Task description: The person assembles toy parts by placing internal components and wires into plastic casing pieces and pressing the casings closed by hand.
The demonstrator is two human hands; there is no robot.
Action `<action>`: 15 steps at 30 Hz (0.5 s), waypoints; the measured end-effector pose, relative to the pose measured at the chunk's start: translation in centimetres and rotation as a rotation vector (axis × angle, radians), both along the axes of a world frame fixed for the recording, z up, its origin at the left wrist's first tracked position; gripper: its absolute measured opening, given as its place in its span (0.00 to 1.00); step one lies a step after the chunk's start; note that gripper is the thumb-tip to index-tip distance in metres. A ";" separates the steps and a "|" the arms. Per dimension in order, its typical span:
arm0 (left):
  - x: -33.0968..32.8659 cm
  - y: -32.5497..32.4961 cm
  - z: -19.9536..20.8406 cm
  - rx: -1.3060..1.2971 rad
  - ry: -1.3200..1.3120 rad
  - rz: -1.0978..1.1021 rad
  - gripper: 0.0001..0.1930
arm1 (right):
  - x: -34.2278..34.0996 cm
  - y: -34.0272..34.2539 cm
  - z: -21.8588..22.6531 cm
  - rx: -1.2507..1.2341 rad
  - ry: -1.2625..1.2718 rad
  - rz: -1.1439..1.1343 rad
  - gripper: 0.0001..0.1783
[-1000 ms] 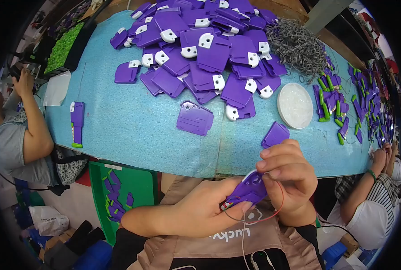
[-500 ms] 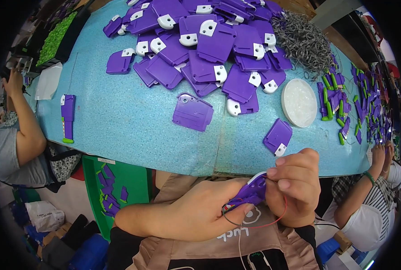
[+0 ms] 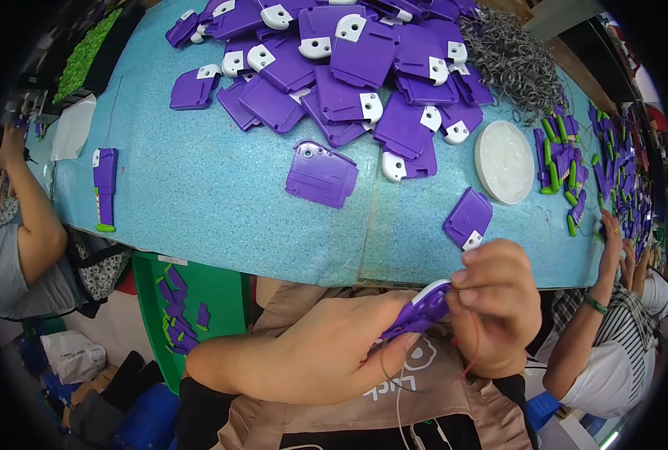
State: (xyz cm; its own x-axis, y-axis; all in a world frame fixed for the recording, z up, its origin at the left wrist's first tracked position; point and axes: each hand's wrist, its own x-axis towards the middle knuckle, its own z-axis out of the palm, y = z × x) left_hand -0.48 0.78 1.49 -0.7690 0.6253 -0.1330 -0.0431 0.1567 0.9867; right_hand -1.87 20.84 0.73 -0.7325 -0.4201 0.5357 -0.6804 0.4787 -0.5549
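Note:
Over my lap, my left hand (image 3: 330, 337) grips a purple plastic shell (image 3: 427, 310) with a white rounded edge at its upper end. My right hand (image 3: 501, 300) is closed in a pinch at that end of the shell, its fingertips on a thin red wire (image 3: 476, 346). The wire loops down below the hands; a dark wire curves under my left thumb. My fingers hide part of the shell's inside. Just beyond my right hand, a purple panel with a white corner (image 3: 469, 217) lies on the table.
A heap of purple panels (image 3: 364, 64) covers the far middle of the blue table (image 3: 221, 187). Nearby are grey coiled wires (image 3: 510, 64), a white bowl (image 3: 504, 163), one loose panel (image 3: 321, 174) and purple-green pieces (image 3: 559, 157). A green bin (image 3: 233, 300) stands left; people sit either side.
The shell has tilted slightly in my left hand, and my right fingers remain at its end. The view has shifted a little. The person on the right has raised a hand toward the table.

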 end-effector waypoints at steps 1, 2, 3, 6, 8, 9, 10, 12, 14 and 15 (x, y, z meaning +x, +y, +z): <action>0.0 0.0 0.0 0.011 0.017 -0.004 0.16 | 0.1 -0.1 -0.3 -0.270 -0.298 0.019 0.14; -0.1 0.0 0.0 0.011 0.021 -0.009 0.16 | 0.3 -0.2 -0.4 -0.543 -0.594 0.039 0.11; -0.2 -0.2 0.1 0.036 -0.009 -0.032 0.15 | 0.5 -0.5 0.4 -0.754 -0.861 0.050 0.07; -0.1 -0.9 -0.1 0.142 -0.099 -0.083 0.15 | -0.2 0.1 2.0 -0.709 -1.103 0.178 0.04; -0.4 -1.1 0.0 0.224 -0.157 -0.132 0.14 | -1.3 0.5 2.4 -0.611 -1.022 0.221 0.04; -0.7 -1.2 0.1 0.322 -0.193 -0.168 0.13 | -2.3 0.6 2.6 -0.505 -0.954 0.265 0.05; -0.8 -0.9 0.4 0.416 -0.230 -0.210 0.12 | -3.9 0.8 1.8 -0.172 -0.671 -0.016 0.07; 0.0 -1.0 0.7 0.415 -0.296 -0.191 0.12 | -6.1 0.8 0.4 -0.127 -0.336 -0.448 0.09; 0.4 -1.2 0.2 0.343 -0.446 0.016 0.12 | -3.9 -0.5 1.3 -0.175 -0.116 -0.285 0.14; 0.3 -1.4 -0.6 0.309 -0.292 -0.029 0.16 | -2.4 -0.7 2.0 -0.136 0.038 -0.168 0.17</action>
